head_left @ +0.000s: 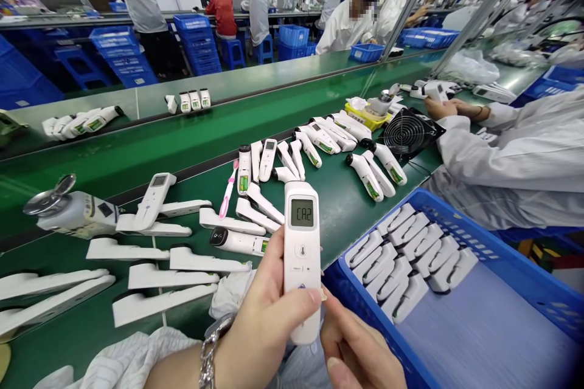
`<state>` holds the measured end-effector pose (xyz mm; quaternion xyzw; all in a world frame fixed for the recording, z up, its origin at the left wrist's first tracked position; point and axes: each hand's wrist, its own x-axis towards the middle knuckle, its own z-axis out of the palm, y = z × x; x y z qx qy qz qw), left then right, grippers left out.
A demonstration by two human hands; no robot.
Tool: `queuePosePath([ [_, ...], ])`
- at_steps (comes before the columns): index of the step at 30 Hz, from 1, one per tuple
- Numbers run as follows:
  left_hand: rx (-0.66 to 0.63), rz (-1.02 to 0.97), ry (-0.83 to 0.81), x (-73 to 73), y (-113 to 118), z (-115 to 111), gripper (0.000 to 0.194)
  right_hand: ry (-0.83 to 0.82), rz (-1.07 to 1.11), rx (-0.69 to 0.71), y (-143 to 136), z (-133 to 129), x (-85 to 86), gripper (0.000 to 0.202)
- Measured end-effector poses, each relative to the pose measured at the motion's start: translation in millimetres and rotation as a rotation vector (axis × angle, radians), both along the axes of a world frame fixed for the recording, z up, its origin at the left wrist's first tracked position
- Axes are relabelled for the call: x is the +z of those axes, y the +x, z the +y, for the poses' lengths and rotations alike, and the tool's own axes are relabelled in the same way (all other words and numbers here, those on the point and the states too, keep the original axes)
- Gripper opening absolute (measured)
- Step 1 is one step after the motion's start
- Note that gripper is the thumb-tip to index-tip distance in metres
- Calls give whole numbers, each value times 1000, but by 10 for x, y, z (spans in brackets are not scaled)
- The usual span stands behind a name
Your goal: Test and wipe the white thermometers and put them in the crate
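A white infrared thermometer (pixel 302 255) stands upright in front of me, its grey display reading "CA2". My left hand (pixel 269 310) grips its handle, the thumb lying across the lower front. My right hand (pixel 360 343) is just right of the handle; its index fingertip is at the thermometer's edge by my left thumb. Its thumb is apart from that finger, and the other fingers are curled and partly hidden. A small yellowish spot shows at the index fingertip; I cannot tell what it is. Behind my left hand lies another thermometer (pixel 239 241) with a black head.
Many thermometers lie on the green bench, some showing green batteries. A pink toothbrush (pixel 229 189), a metal-lidded bottle (pixel 77 209) and a black fan (pixel 407 132) lie among them. On the right, a blue crate (pixel 493 328) holds thermometers. Beyond it sits a co-worker in white (pixel 515 152).
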<state>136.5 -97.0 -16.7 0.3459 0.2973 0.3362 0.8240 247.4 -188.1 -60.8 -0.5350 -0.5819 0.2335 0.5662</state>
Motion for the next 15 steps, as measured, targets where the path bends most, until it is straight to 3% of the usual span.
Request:
queuePosePath([
  [15, -58, 20, 29, -4, -75, -8, 47, -14, -44, -48, -32, -31, 23, 41],
])
